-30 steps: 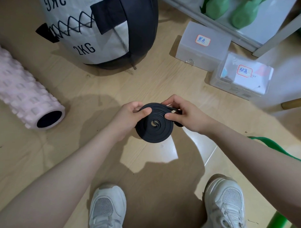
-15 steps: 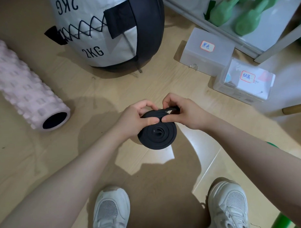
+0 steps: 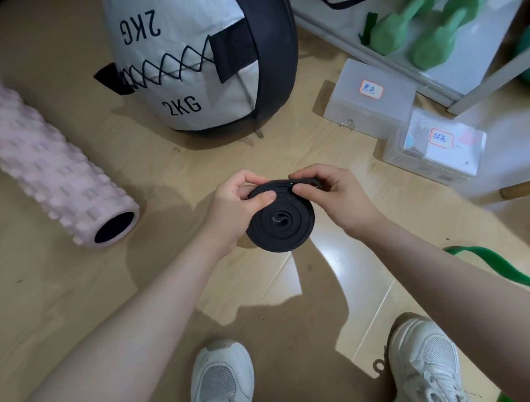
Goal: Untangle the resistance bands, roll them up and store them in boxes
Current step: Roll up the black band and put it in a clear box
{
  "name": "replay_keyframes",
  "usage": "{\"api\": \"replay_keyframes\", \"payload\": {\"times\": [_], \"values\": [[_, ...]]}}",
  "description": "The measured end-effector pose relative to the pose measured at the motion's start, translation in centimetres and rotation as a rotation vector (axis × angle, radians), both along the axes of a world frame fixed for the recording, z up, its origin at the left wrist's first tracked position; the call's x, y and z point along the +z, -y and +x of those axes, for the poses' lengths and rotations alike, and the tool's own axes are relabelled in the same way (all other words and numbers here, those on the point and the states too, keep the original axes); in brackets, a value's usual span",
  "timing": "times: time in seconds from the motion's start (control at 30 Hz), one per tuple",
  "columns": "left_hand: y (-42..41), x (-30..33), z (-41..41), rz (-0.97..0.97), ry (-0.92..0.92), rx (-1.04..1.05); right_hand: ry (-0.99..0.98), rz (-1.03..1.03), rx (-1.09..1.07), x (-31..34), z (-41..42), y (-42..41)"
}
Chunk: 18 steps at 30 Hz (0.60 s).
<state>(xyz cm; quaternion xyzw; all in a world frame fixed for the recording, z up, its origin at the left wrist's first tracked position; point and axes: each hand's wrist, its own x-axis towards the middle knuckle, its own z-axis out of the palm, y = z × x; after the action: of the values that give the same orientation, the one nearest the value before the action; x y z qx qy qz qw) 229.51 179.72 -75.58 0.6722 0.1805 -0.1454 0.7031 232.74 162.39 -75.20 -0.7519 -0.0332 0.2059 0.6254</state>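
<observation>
A black resistance band [image 3: 281, 222] is wound into a flat coil and held above the floor between both hands. My left hand [image 3: 232, 206] grips the coil's left rim, thumb across its face. My right hand [image 3: 338, 195] pinches the band's loose outer end at the top right of the coil. A green band [image 3: 497, 265] lies on the floor at the right, partly hidden by my right forearm. Two lidded translucent boxes stand beyond my hands: the nearer-left box [image 3: 371, 98] and the right box [image 3: 436, 148], each with a red-edged label.
A pink foam roller [image 3: 52, 166] lies at the left. A white and black 2KG ball [image 3: 199, 61] stands behind the hands. Green dumbbells [image 3: 426, 26] sit on a low white shelf at the back right. My white shoes [image 3: 223, 379] are below.
The coil has been turned and wound tighter. My right hand has shifted from the coil's right side to its top, laying the loose end down. The view has tilted slightly.
</observation>
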Motion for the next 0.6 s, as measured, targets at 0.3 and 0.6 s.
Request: {"api": "replay_keyframes", "payload": {"times": [0.3,0.6], "values": [[-1.4,1.5,0.5,-0.139,0.06,0.008,0.081,0.042,-0.103,1.8,-0.1,-1.7],[-0.7,2.3,1.6,-0.209,0.028,0.179,-0.027,0.015,0.005,2.4,0.2,-1.3]]}}
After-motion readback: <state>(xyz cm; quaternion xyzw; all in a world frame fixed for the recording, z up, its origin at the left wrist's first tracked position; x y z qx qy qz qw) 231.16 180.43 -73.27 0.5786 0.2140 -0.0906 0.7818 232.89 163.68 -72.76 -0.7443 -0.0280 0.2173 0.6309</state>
